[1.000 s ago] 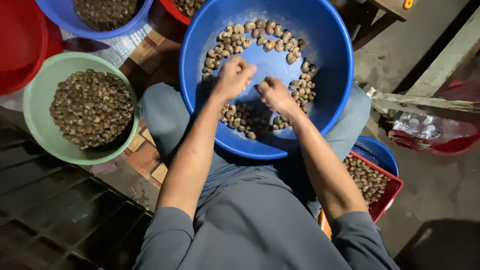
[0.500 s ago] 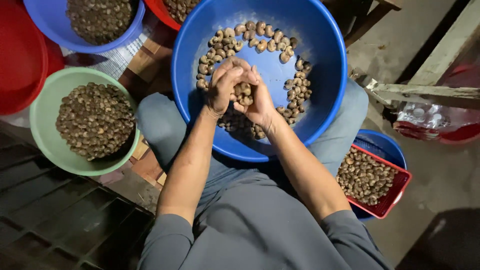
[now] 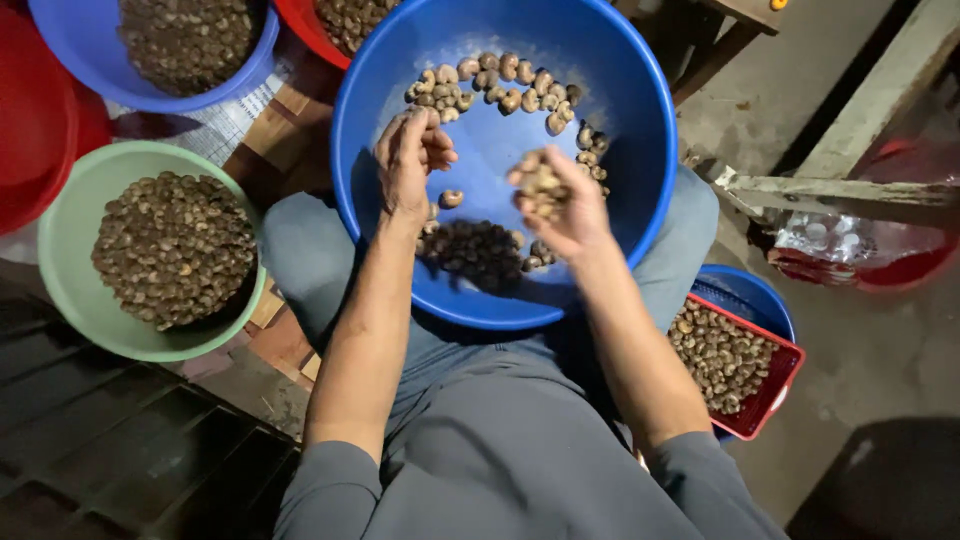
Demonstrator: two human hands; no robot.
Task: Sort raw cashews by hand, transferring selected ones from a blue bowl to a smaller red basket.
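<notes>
A large blue basin point(image 3: 640, 90) rests on my lap, with pale cashew nuts point(image 3: 500, 75) scattered along its far side and a darker heap point(image 3: 480, 250) near me. My right hand point(image 3: 560, 200) is cupped around a handful of nuts, held just above the basin floor. My left hand point(image 3: 410, 160) hovers beside it with curled fingers; whether it pinches a nut I cannot tell. One loose nut point(image 3: 451, 198) lies between the two hands.
A green bowl point(image 3: 70, 260) full of brown nuts sits at my left. A blue bowl point(image 3: 75, 55) of nuts and a red bowl point(image 3: 30, 120) stand beyond it. A red basket point(image 3: 775, 385) of nuts lies by my right knee. A wooden beam point(image 3: 850, 185) crosses at right.
My hands, pressed together around nuts half a second ago, have parted. The right one keeps the handful and the left has drawn away to the left.
</notes>
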